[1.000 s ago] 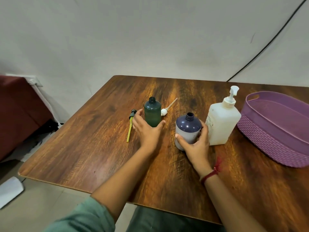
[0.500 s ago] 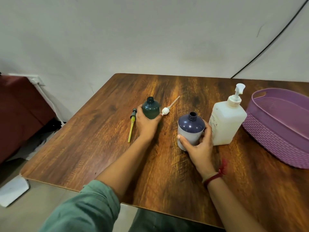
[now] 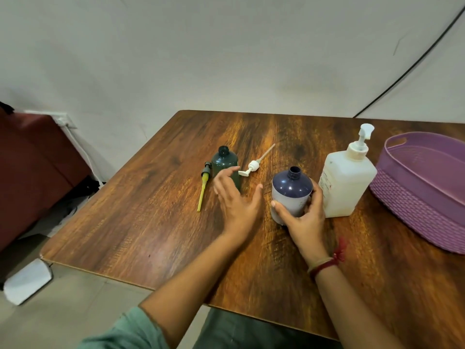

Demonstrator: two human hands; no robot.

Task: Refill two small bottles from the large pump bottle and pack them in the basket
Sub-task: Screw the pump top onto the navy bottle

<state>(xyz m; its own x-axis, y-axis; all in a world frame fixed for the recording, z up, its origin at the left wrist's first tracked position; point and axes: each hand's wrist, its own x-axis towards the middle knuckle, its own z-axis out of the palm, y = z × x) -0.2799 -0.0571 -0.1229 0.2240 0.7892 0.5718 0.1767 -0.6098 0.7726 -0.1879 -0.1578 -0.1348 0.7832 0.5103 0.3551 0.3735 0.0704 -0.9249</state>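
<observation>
The left hand (image 3: 236,197) is spread wide, fingers apart and holding nothing, just in front of the green bottle (image 3: 224,162); it is blurred, so I cannot tell whether the fingertips touch the bottle. The right hand (image 3: 305,220) is wrapped round the lower part of the blue bottle (image 3: 292,188), thumb on its left side and fingers curled round its right, with the bottle upright on the table (image 3: 151,222). There are 2 small bottles, the green and the blue, both upright with open necks. 1 large white pump bottle (image 3: 348,182) stands just beside the blue bottle on its right, pump on top. 2 loose pumps lie flat on the table: a black pump (image 3: 202,190) with a yellow tube left of the green bottle, and a white pump (image 3: 253,167) between the 2 small bottles. 1 purple basket (image 3: 415,195) sits at the right edge, near the pump bottle.
</observation>
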